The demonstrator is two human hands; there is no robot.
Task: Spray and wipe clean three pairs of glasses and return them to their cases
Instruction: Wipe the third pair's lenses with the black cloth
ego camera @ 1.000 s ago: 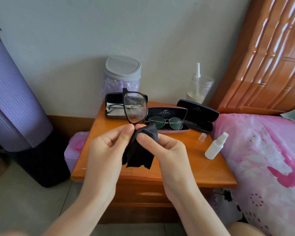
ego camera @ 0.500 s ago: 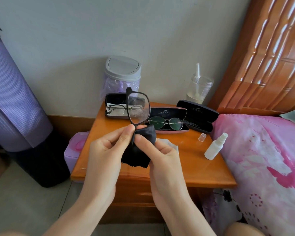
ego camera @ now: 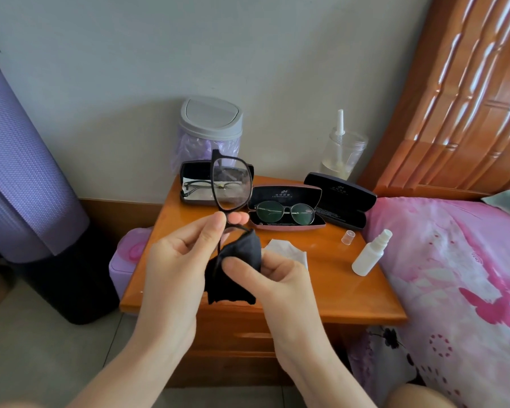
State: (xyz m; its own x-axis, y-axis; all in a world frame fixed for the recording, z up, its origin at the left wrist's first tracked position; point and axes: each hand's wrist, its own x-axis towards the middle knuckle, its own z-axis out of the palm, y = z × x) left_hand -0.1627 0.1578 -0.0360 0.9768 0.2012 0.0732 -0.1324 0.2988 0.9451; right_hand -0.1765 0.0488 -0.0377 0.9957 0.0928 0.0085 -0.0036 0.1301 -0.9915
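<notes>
My left hand (ego camera: 183, 260) pinched the black-framed glasses (ego camera: 231, 184) at the bridge, holding them upright above the wooden nightstand (ego camera: 336, 293). My right hand (ego camera: 280, 278) gripped the black cleaning cloth (ego camera: 236, 275), bunched around the lower lens. The white spray bottle (ego camera: 370, 254) sat near the nightstand's right edge.

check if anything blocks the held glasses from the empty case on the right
Only the open pink case, lying between them. The glasses, held up by the left hand, could pass over it to the empty case.
</notes>
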